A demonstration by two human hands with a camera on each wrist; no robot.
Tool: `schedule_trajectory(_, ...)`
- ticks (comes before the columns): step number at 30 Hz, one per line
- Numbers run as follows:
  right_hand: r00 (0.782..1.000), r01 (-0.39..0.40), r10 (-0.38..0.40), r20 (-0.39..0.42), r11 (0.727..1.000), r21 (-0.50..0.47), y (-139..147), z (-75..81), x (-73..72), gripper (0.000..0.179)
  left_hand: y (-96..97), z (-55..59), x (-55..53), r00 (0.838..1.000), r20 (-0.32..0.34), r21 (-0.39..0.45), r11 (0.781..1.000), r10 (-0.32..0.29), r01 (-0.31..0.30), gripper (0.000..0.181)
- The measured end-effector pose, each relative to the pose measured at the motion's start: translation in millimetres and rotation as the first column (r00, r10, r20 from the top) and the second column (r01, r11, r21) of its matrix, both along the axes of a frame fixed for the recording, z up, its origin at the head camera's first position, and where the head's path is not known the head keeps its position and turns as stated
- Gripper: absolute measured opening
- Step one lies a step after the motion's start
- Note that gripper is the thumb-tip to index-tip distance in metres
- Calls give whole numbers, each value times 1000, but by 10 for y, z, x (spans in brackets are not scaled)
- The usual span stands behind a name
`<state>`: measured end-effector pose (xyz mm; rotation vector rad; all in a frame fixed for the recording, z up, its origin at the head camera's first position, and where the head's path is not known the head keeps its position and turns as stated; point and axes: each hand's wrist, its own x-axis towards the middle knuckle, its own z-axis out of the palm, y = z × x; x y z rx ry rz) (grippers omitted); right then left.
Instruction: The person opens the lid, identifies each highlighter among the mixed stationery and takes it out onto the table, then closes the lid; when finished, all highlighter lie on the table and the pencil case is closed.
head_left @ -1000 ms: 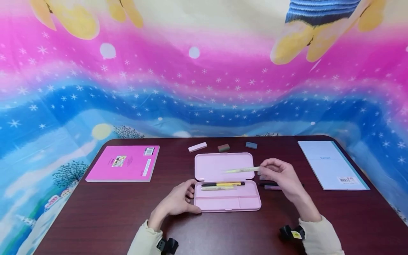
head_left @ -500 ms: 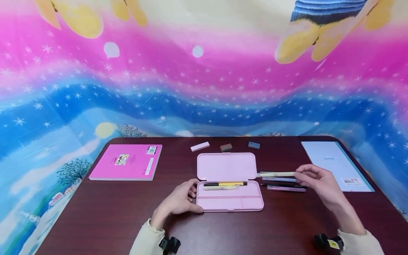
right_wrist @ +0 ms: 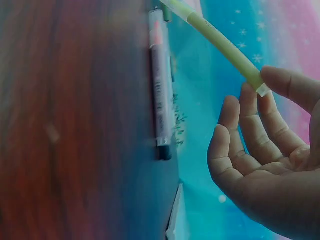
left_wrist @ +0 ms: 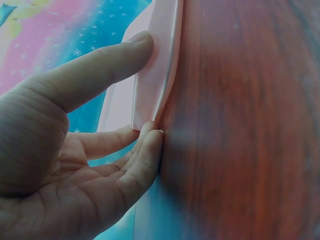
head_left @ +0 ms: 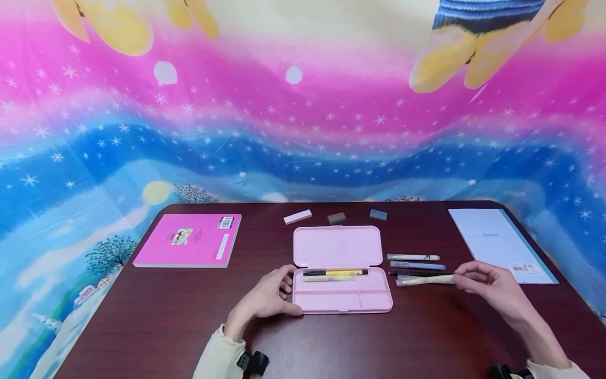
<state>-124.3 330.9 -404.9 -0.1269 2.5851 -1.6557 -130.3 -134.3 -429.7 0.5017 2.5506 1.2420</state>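
Observation:
My left hand (head_left: 262, 300) grips the left end of an open pink pencil case (head_left: 326, 305), thumb at its front corner and fingers round the side. Inside the case's back compartment lie a black-and-yellow pen (head_left: 343, 272) and a pale yellow pen (head_left: 326, 279). Off to the right, my right hand (head_left: 494, 287) pinches the end of a yellow-green highlighter (right_wrist: 225, 45) between thumb and fingertips. The highlighter slants over a pinkish-purple marker (right_wrist: 159, 90), partly covering it in the head view. Behind these lie a thin black pen (head_left: 395, 273), a blue pen (head_left: 416, 266) and a pale marker (head_left: 412, 257).
Three erasers stand along the back: a white one (head_left: 298, 217), a reddish-green one (head_left: 336, 218) and a blue one (head_left: 378, 215). A pink book (head_left: 189, 245) lies at the left. At the right is a light-blue notebook (head_left: 497, 242), close beyond my right hand.
My right hand has carried the highlighter from over the case's lid to the right, then toward me over the pinkish-purple marker. My left hand has kept its hold on the case.

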Motion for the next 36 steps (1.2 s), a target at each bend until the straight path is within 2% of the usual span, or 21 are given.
schedule_trajectory(4, 1000, 23, -25, 17, 995, 94, 25, -34, 0, 21, -2, -5, -3, 1000, -5, 1, 1000, -3, 3, 76)
schedule_trajectory(7, 999, 36, -43, 31, 978, 203, 34, -53, -4, 26, -5, -9, -4, 1000, -7, 3, 1000, -5, 5, 75)
schedule_trajectory(12, 999, 23, -41, 35, 912, 409, 47, -78, -27, 28, -7, -7, -3, 1000, -8, 3, 1000, -8, 8, 75)
schedule_trajectory(15, 998, 0, -31, 55, 873, 487, 66, -90, -62, 28, -7, -7, -5, 1000, -8, 6, 1000, -7, 7, 75)
schedule_trajectory(19, 996, -35, -16, 90, 846, 533, 81, -113, -113, 22, -9, -8, -6, 1000, -7, 8, 1000, -8, 8, 75)
schedule_trajectory(24, 995, -52, -4, 98, 828, 558, 81, -136, -169, 19, -12, -2, 1, 1000, -6, 5, 1000, 0, 0, 75)
schedule_trajectory(36, 992, -60, -16, 128, 819, 570, 101, -144, -226, 22, -8, 5, 5, 1000, 0, 5, 1000, -1, 1, 76)
